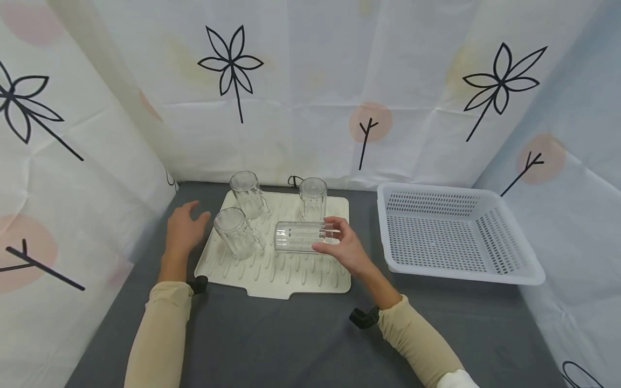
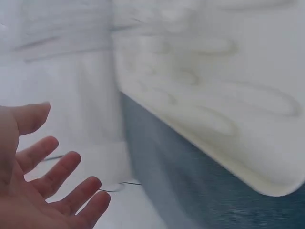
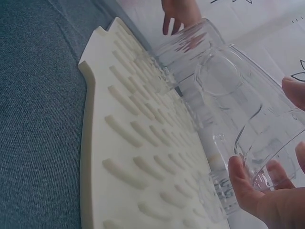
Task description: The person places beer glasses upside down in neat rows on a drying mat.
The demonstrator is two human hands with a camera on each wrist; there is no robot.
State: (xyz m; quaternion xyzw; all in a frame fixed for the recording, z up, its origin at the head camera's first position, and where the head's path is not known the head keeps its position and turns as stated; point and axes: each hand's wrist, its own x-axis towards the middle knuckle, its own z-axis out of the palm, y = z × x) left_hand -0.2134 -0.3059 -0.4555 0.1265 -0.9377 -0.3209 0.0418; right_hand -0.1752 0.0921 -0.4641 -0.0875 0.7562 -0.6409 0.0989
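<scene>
My right hand point(image 1: 349, 250) grips a clear glass mug point(image 1: 298, 237) by one end, thumb on one side and fingers on the other. The mug is turned on its side above the cream drying mat point(image 1: 301, 280). In the right wrist view, the fingers point(image 3: 243, 186) curl round the near end of this mug point(image 3: 224, 76). My left hand point(image 1: 184, 231) holds nothing, its fingers loosely spread beside the mat's left edge. Three more glass mugs stand on the mat: one front left point(image 1: 236, 233), one back left point(image 1: 247, 194), one back right point(image 1: 313, 199). Which way up they stand is unclear.
A white perforated plastic basket point(image 1: 393, 267) sits right of the mat. Dark grey cloth point(image 1: 281, 345) covers the table. Patterned white curtains point(image 1: 310, 70) enclose the back and both sides. A thin dark cord point(image 1: 294, 181) lies behind the mat.
</scene>
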